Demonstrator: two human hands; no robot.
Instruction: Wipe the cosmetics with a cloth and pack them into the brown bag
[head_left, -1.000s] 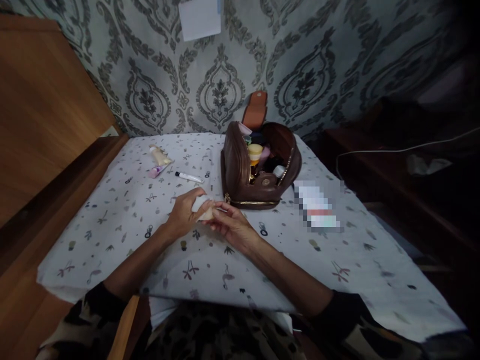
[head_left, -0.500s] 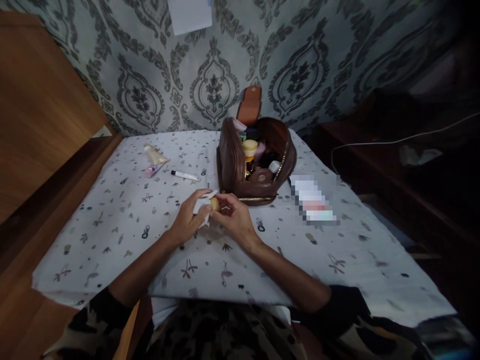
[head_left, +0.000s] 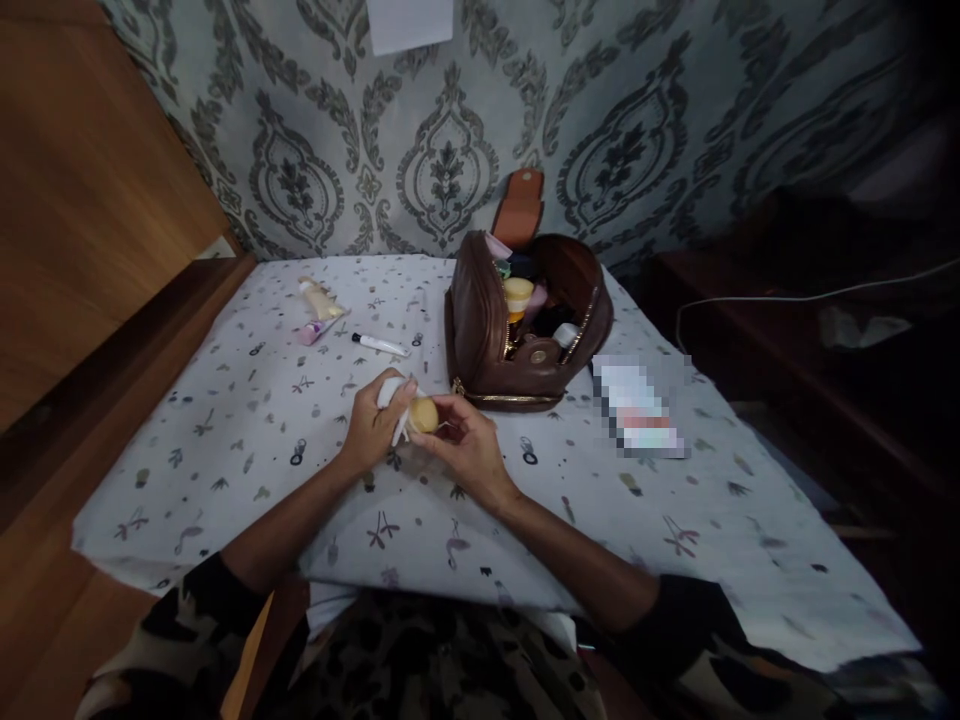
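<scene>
Low over the table, in front of the bag, my two hands meet around a small round yellow-topped container (head_left: 424, 415). My left hand (head_left: 371, 425) is closed on a white tissue (head_left: 400, 420), which presses against the container's left side. With thumb and fingertips, my right hand (head_left: 469, 445) grips the container from the right. Its lower part is hidden by the fingers and tissue. Just beyond stands a brown toiletry bag (head_left: 480, 350), unzipped, its flap (head_left: 519, 210) thrown back. Inside it are a yellow-lidded jar (head_left: 517, 292), a white cap (head_left: 566, 335) and darker items.
On the left of the patterned tablecloth (head_left: 225, 450) lie a cream-coloured tube (head_left: 321, 300), a pink-capped tube (head_left: 315, 330) and a white pen-like stick with a dark tip (head_left: 381, 345). A blurred-out phone-like slab (head_left: 637, 405) lies right of the bag. A wooden cabinet (head_left: 97, 180) borders the left.
The yellow container has turned so more of its round top faces me. The tissue has shifted to its left side. The whole view has swung slightly left.
</scene>
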